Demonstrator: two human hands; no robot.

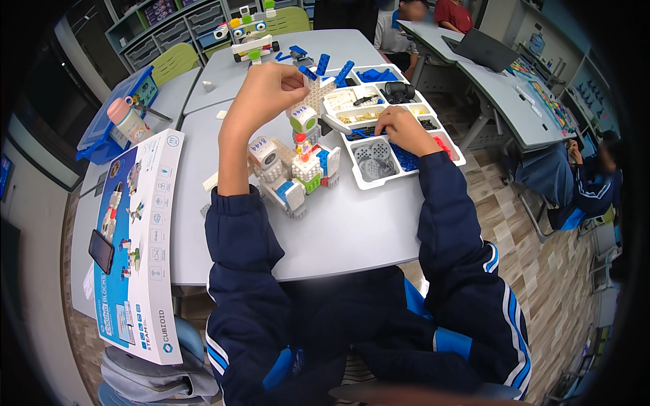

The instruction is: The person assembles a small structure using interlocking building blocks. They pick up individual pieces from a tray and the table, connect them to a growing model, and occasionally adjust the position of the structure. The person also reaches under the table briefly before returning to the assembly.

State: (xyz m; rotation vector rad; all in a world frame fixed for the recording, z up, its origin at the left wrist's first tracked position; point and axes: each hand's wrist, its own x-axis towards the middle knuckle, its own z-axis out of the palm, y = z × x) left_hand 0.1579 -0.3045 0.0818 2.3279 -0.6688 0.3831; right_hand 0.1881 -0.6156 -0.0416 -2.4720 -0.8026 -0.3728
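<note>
My left hand [265, 95] is raised over the table with its fingers curled together against the top of a white building-block model [306, 108]. Several blue pieces [323, 64] stick up from this top, and a block with a green round face sits lower down. My right hand [404, 128] reaches into a white compartment tray [379, 181]. Its bent fingertips are down among dark and blue parts; what they pinch, if anything, is hidden. Between my arms stands a second blocky model [271, 159] in white and grey, beside white, blue and green bricks [310, 169] with a red piece on top.
A large printed box [145, 250] leans at the left with a phone [101, 252] on it. Behind are a pink-capped bottle [128, 118] and a blue bin [101, 139]. Another block model [254, 44] stands far back. A laptop [484, 49] and people occupy the right side.
</note>
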